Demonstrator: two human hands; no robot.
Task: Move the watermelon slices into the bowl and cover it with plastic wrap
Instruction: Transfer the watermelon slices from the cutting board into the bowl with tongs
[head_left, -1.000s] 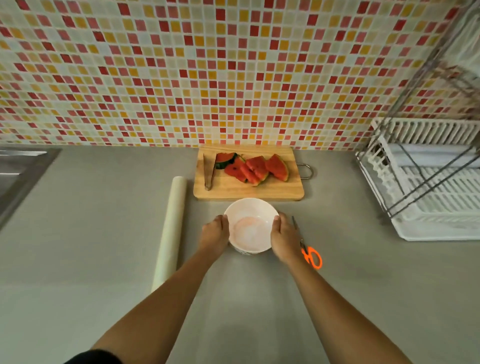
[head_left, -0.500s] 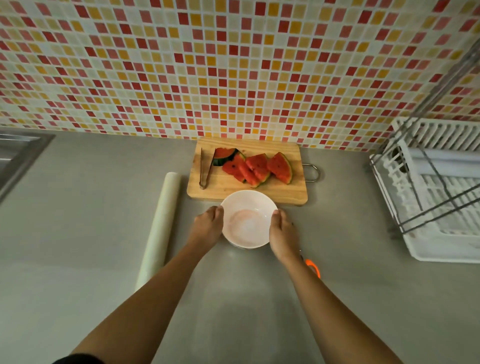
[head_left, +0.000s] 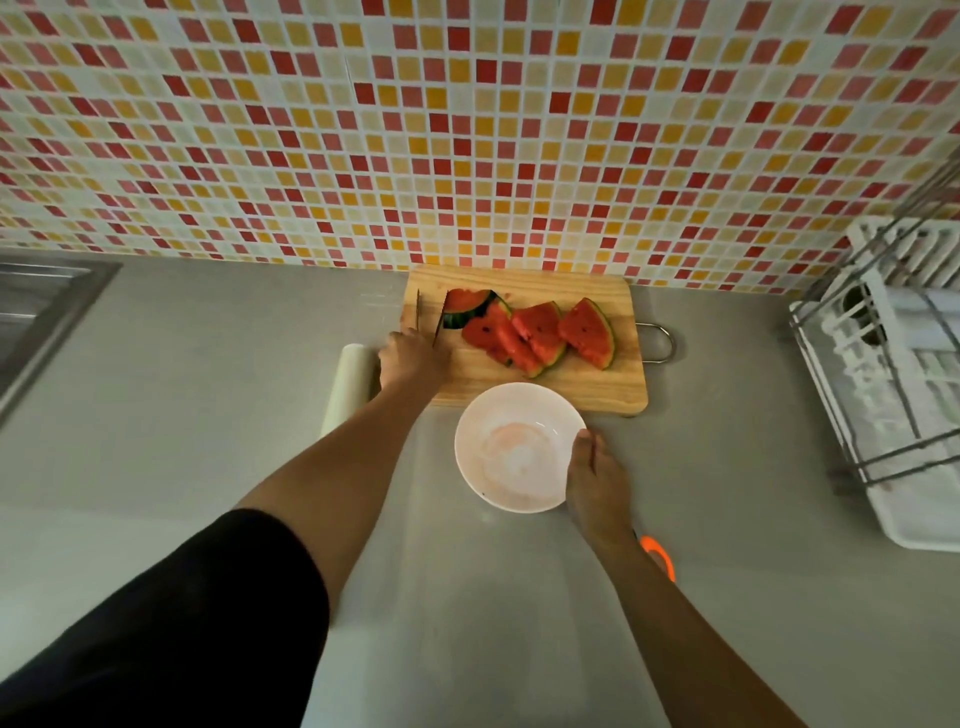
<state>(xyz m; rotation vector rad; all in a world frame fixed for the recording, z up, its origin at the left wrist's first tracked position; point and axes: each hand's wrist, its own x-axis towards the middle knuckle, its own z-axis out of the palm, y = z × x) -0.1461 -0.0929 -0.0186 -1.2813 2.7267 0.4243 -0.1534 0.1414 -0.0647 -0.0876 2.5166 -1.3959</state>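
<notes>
**Clerk:** Item one, left hand?

**Me:** My left hand (head_left: 413, 358) is on the near left corner of the cutting board (head_left: 597, 387), knuckles up, with my fingers curled round the near end of the tongs (head_left: 441, 317). The two arms of the tongs stick out past my knuckles, spread apart and pointing at the wall. A black sleeve (head_left: 182, 623) covers that upper arm.

**Clerk:** Item two, right hand?

**Me:** My right hand (head_left: 597, 483) holds the bowl (head_left: 498, 452) at its right edge. My thumb lies on the rim, and my fingers are hidden down its outer side.

**Clerk:** Item three, the fruit?

**Me:** The watermelon slices (head_left: 535, 332) are all on the board. They overlap in a row, with the leftmost just beside the tongs' right arm.

**Clerk:** And the bowl?

**Me:** It is white, with a faint pink smear inside. It stands on the counter (head_left: 182, 415) against the board's near edge.

**Clerk:** The wrap?

**Me:** The plastic wrap roll (head_left: 348, 384) lies on the counter just left of the board, partly under my left wrist.

**Clerk:** Sundries?

**Me:**
- The scissors (head_left: 657, 556) have orange handles and are half hidden behind my right wrist.
- The dish rack (head_left: 893, 405) is at the far right.
- The sink (head_left: 36, 312) is at the far left.
- The tiled wall (head_left: 467, 130) is behind everything.
</notes>
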